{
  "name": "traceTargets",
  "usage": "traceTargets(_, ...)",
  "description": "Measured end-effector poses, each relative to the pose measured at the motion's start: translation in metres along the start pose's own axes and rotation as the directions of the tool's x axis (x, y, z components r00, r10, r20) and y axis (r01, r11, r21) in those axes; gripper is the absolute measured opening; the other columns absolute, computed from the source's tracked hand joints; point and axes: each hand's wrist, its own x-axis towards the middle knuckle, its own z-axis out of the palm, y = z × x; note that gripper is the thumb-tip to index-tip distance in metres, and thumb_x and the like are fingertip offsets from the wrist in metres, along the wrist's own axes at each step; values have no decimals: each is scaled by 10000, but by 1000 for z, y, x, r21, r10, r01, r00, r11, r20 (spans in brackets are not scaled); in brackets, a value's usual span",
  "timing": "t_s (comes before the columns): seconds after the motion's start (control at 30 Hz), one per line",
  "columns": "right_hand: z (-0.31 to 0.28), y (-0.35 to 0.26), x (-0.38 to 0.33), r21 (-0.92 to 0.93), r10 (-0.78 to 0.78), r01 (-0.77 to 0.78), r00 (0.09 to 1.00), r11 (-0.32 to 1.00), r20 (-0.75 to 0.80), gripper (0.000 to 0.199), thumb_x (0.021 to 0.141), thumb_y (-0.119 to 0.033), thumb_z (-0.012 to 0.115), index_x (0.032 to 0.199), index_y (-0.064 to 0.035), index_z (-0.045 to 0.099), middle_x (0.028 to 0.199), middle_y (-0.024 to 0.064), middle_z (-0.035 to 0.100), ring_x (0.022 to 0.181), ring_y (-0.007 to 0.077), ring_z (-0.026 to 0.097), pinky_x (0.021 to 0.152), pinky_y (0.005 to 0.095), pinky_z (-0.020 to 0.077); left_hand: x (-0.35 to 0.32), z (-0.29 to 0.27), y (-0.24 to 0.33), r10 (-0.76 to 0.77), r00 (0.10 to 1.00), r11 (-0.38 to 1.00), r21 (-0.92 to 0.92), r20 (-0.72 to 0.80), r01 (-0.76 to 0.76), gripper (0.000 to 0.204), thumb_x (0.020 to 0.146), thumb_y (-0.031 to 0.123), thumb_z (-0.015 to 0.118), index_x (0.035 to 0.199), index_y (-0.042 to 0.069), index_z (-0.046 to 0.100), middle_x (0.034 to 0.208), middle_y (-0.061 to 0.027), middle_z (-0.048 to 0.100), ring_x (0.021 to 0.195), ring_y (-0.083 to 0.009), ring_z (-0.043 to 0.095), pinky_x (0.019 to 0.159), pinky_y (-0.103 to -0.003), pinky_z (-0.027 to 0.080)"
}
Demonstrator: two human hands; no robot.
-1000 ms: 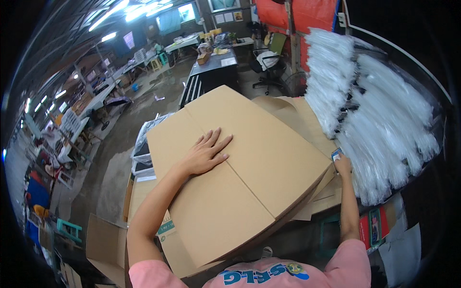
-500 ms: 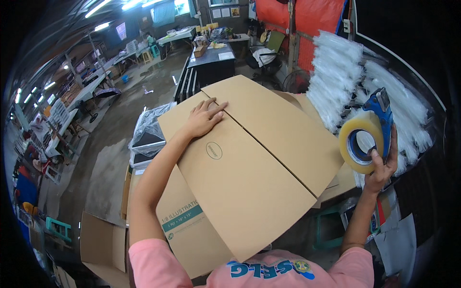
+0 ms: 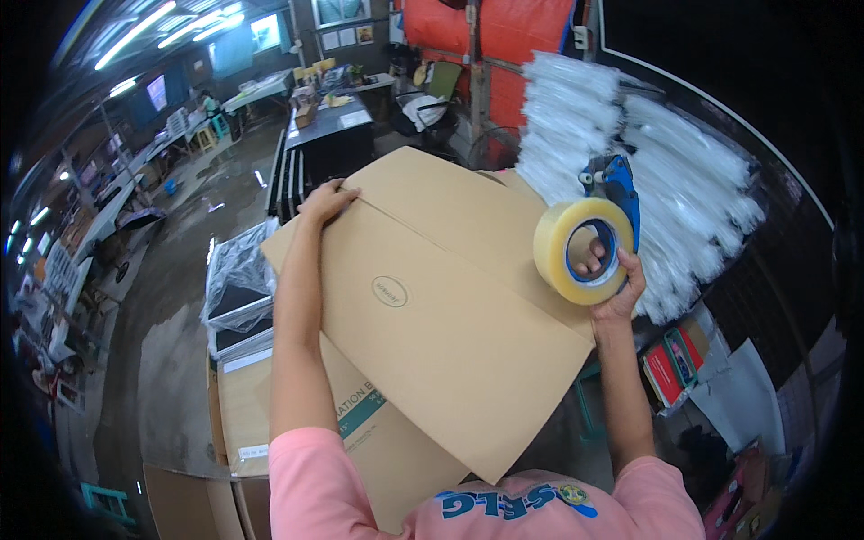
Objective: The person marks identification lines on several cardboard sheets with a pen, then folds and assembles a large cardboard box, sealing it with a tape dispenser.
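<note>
A large brown cardboard box (image 3: 450, 306) lies in front of me with its two top flaps folded shut. My left hand (image 3: 326, 200) presses flat on the far left corner of the box, near the seam between the flaps. My right hand (image 3: 614, 279) holds a blue tape dispenser (image 3: 589, 238) carrying a roll of clear yellowish packing tape, raised above the right edge of the box. My fingers reach through the roll's core.
Bundles of white plastic bags (image 3: 666, 180) are stacked at the right. A clear-wrapped stack of trays (image 3: 236, 292) and more flat cardboard boxes (image 3: 270, 405) lie at the left. Desks and chairs (image 3: 333, 117) stand farther back on the wet concrete floor.
My right hand lifted the tape dispenser from the right side of the box up and inward. My left hand slid along the seam toward the far corner.
</note>
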Motion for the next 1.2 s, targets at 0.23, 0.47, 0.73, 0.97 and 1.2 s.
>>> traceTargets(0.23,-5,-23,-3,-156,-31,35,999,987,32,519,790,-207,619,1256,-1,522,959,107,594,801,170,601,820,370,526,-17,6,22,112,994,969,-220,-6,-111,630,784,463,723,1262,65,621,1144,-160,684,1063,-252,655,946,-332,466)
traceTargets(0.47,96,10,24,-729,-118,487,860,481,496,596,761,-76,706,1339,-67,558,1262,151,608,1126,172,576,987,301,428,0,7,14,-40,992,947,-311,120,76,671,662,469,818,1272,263,631,1184,-124,673,1094,-257,637,983,-361,443)
traceTargets(0.73,82,47,32,-778,-59,561,820,284,570,599,712,-117,729,1297,-171,610,937,183,662,839,269,659,780,352,515,0,17,45,-216,975,952,-211,59,224,604,659,473,816,1162,158,704,1157,-92,682,1073,-234,641,933,-387,454)
traceTargets(0.97,87,49,25,-757,-72,561,816,335,573,617,707,-114,739,1307,-163,603,939,169,661,816,238,650,764,338,516,-43,-15,64,-260,958,964,31,-121,266,564,659,527,803,1043,121,729,1149,-120,678,1114,-280,615,928,-468,441)
traceTargets(1.2,83,45,30,-712,-134,584,801,390,583,614,704,-110,741,1302,-158,607,888,152,646,772,237,630,742,334,510,-34,-18,59,-246,967,969,-19,-67,246,661,662,584,773,1120,115,691,1210,-146,636,1262,-341,492,1057,-598,238)
